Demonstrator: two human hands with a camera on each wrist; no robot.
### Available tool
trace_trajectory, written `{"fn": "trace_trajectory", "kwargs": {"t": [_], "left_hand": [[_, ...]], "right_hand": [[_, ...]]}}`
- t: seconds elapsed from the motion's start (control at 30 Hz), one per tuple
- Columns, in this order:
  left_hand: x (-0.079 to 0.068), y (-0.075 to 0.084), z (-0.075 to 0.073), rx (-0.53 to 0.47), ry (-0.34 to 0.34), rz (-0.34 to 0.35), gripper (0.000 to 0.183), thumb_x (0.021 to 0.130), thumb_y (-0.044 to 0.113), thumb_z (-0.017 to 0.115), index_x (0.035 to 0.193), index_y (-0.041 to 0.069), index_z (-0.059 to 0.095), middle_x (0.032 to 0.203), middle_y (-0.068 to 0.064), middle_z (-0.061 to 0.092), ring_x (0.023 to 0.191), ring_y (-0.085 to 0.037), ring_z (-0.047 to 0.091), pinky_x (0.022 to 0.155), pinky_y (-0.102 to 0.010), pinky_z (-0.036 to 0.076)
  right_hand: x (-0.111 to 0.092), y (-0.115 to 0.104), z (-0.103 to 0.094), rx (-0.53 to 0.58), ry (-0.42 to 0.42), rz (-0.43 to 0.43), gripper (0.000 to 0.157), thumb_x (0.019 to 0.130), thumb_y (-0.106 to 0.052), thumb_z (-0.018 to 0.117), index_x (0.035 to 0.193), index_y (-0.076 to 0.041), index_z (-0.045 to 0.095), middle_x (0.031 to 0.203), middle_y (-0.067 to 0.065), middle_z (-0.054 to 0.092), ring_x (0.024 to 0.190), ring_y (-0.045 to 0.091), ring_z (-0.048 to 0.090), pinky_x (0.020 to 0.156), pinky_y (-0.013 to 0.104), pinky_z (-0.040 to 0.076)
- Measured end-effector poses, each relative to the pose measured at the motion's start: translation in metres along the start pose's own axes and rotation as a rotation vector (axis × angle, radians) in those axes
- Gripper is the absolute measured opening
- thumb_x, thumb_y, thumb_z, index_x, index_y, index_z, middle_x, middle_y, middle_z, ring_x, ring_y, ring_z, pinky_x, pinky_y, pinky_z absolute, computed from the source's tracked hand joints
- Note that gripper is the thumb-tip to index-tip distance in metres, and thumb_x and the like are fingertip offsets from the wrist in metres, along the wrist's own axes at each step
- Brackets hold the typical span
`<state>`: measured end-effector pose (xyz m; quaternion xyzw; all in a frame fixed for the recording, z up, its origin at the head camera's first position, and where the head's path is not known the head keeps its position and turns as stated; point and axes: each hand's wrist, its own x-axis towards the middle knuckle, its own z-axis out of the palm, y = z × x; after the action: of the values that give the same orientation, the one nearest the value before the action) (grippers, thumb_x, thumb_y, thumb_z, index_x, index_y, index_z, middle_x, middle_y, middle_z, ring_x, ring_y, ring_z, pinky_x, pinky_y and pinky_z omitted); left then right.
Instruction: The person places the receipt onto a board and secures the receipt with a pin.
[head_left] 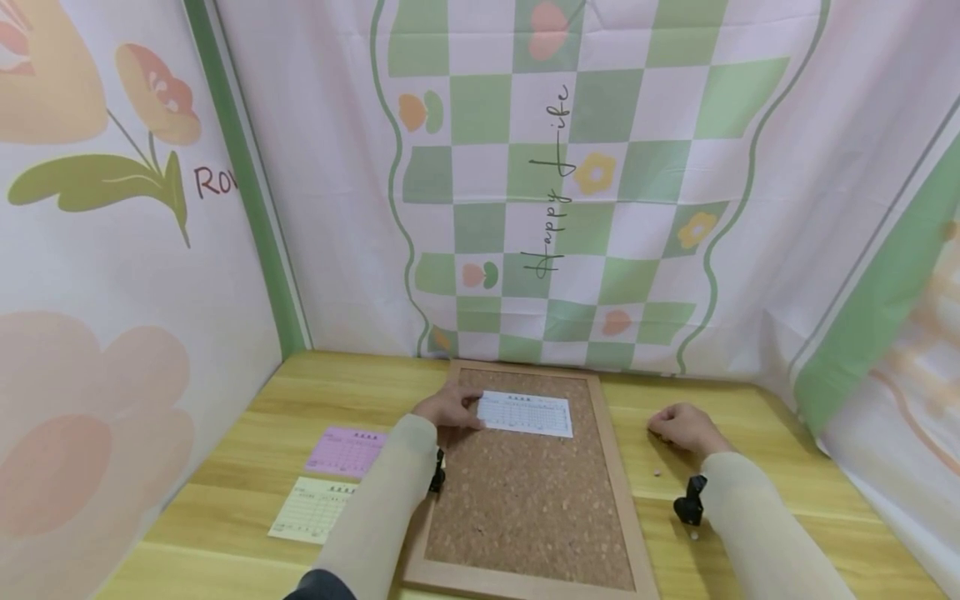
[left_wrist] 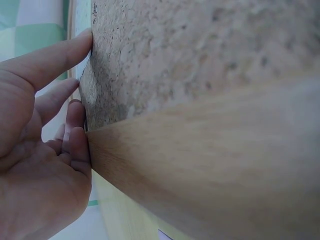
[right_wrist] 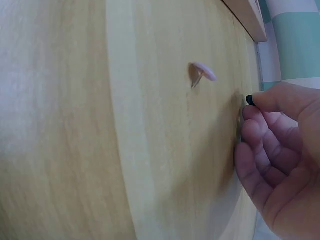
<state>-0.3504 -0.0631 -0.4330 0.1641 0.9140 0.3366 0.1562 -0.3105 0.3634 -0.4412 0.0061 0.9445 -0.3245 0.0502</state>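
Observation:
A white printed slip (head_left: pixel 525 414) lies across the upper part of the framed corkboard (head_left: pixel 532 508). My left hand (head_left: pixel 450 407) touches the slip's left edge with extended fingers; in the left wrist view its other fingers rest by the wooden frame (left_wrist: pixel 200 135). Right of the board, close over the table, my right hand (head_left: pixel 686 427) pinches a small dark thumbtack (right_wrist: pixel 250 100) between thumb and forefinger. Its pin is hidden. A pink thumbtack (right_wrist: pixel 205 71) lies on the tabletop near that hand, its point showing.
A pink slip (head_left: pixel 341 450) and a pale yellow slip (head_left: pixel 306 508) lie left of the board, partly covered by my left sleeve. Another small tack (head_left: pixel 694 536) is beside the right wrist camera. Printed curtains (head_left: pixel 337 208) hang behind the yellow wooden table (head_left: pixel 247 467).

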Motion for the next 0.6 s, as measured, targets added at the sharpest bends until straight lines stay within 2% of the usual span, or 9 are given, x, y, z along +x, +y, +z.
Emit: {"fn": "trace_trajectory", "kwargs": {"t": [0.13,0.3,0.47,0.6], "left_hand": [[-0.001,0.001,0.000,-0.004,0.001,0.005,0.068,0.089,0.022,0.077,0.148,0.007,0.048,0.154,-0.019,0.037,0.144,-0.034,0.029,0.115,-0.046,0.028],[0.000,0.000,0.000,0.009,0.004,0.012,0.068,0.089,0.022,0.077,0.148,0.007,0.049,0.153,-0.019,0.039,0.143,-0.033,0.031,0.114,-0.045,0.029],[0.000,-0.001,0.000,0.006,0.004,0.008,0.067,0.089,0.022,0.077,0.148,0.007,0.049,0.151,-0.018,0.041,0.141,-0.032,0.034,0.113,-0.045,0.031],[-0.001,0.001,-0.001,-0.012,0.001,-0.005,0.067,0.089,0.023,0.078,0.148,0.009,0.050,0.152,-0.017,0.041,0.142,-0.033,0.033,0.113,-0.045,0.031]], "right_hand": [[0.000,0.001,-0.002,0.008,0.002,-0.003,0.026,0.096,-0.017,0.059,0.100,0.007,0.068,0.083,0.007,0.063,0.074,0.017,0.059,0.065,0.031,0.050],[-0.001,-0.001,-0.003,0.026,-0.004,-0.010,0.030,0.098,-0.019,0.060,0.104,0.009,0.069,0.085,0.006,0.066,0.075,0.016,0.060,0.067,0.031,0.052],[-0.001,-0.006,-0.004,0.113,-0.017,-0.009,0.033,0.100,-0.019,0.061,0.108,0.012,0.067,0.092,0.011,0.068,0.078,0.017,0.062,0.069,0.032,0.055],[0.001,-0.012,-0.001,0.160,-0.040,-0.031,0.033,0.101,-0.018,0.060,0.107,0.014,0.066,0.081,0.007,0.064,0.074,0.015,0.060,0.067,0.029,0.054]]}}
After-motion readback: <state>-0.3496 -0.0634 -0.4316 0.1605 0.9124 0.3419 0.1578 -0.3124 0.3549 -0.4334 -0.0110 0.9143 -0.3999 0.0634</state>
